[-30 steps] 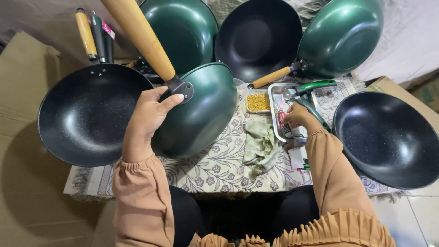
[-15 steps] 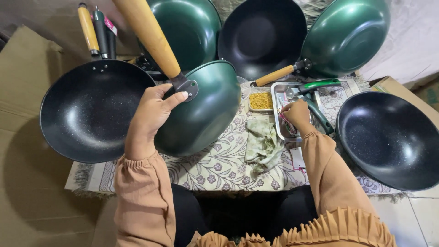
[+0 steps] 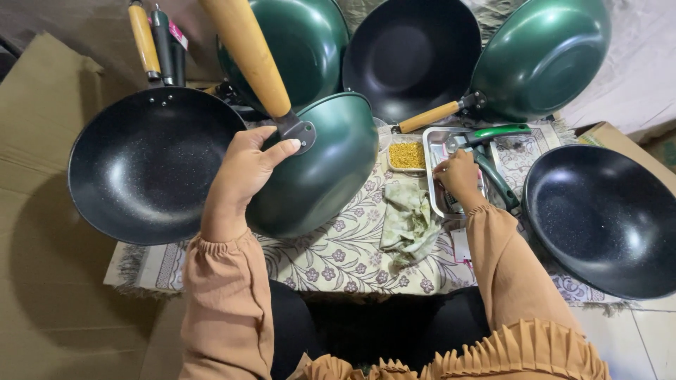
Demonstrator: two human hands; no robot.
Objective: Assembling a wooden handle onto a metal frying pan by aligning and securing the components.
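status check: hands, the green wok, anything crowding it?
Left hand grips green wok at its handle base, tilted. Right hand in metal tray, contents hidden. Black pan close beside, green cloth below.

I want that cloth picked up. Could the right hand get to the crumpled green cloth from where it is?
Probably yes: the right hand rests in the metal tray, the green cloth lies uncovered just beside it.
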